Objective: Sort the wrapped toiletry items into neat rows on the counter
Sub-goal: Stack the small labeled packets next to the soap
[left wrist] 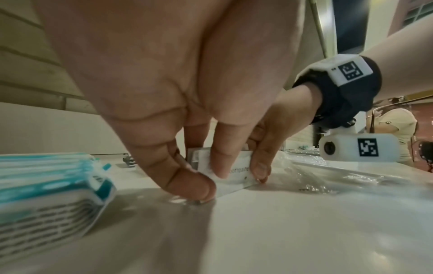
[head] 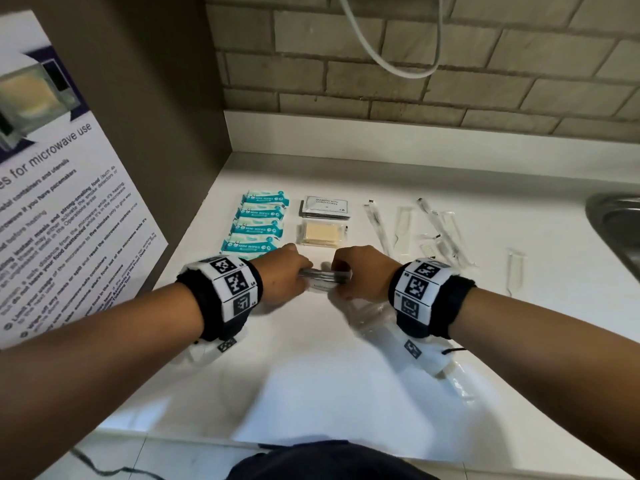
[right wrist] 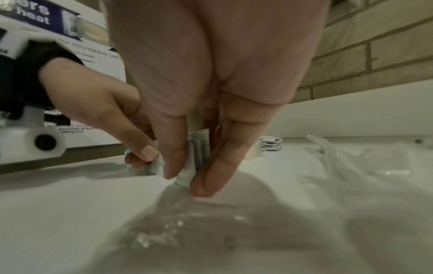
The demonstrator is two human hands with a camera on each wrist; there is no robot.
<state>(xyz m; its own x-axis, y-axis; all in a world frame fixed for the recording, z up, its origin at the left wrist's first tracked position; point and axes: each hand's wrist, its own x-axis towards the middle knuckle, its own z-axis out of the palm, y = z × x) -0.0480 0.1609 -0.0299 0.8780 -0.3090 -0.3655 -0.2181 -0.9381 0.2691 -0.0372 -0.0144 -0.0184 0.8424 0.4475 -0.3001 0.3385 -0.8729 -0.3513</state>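
both hands are down on the white counter (head: pixel 311 375), left hand (head: pixel 282 271) and right hand (head: pixel 360 273) pinching opposite ends of a small stack of toothpaste sachets (head: pixel 325 277), thumbs and fingers curled round it, lower edge touching the counter. how many sachets are in the stack, can't tell; part of the word "toothpaste" reads on the front one in the left wrist view (left wrist: pixel 236 171).

behind the hands: four teal wipe packs (head: pixel 258 225) in a column, each marked "mini wipes". just right of them, a stack of shampoo sachets (head: pixel 325 206) reading "shampoo with conditioner", and a wrapped soap bar (head: pixel 320 233) in front of it. further right, clear-wrapped combs and toothbrushes (head: pixel 429 232) lie loosely, count unclear.

a sink rim (head: pixel 613 223) marks the right edge; a dark panel with a poster (head: pixel 65 202) headed "for microwave use" closes the left. clear plastic wrap (head: pixel 370 317) lies under the right wrist; open counter runs to the near edge.
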